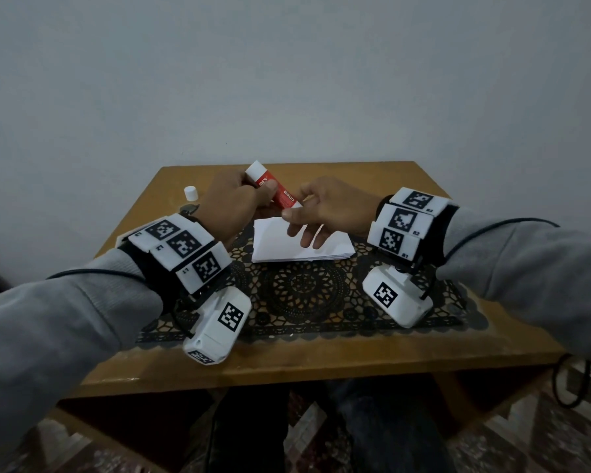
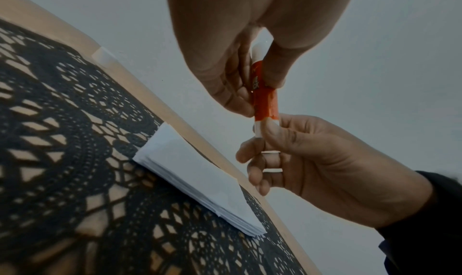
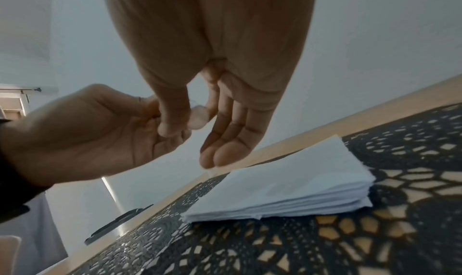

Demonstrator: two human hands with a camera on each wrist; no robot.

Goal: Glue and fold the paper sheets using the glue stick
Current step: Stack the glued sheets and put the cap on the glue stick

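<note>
My left hand [image 1: 253, 196] grips a red glue stick [image 1: 280, 194] with white ends, tilted above the far side of the table. Thumb and forefinger of my right hand [image 1: 297, 216] pinch the stick's lower white end, and its other fingers stretch out over the paper. In the left wrist view the left hand [image 2: 252, 93] holds the glue stick [image 2: 265, 99] by its red barrel, with the right hand [image 2: 262, 139] pinching below. The right wrist view shows the right hand [image 3: 190, 121] meeting the left hand [image 3: 100, 131]. A stack of white paper sheets [image 1: 301, 244] [image 2: 190, 172] [image 3: 287, 184] lies under the hands.
A black lace mat [image 1: 301, 288] covers the middle of the small wooden table [image 1: 287, 363]. A white cap [image 1: 190, 193] stands at the table's far left, with a small dark object [image 1: 188, 209] beside it. A plain wall rises just behind the table.
</note>
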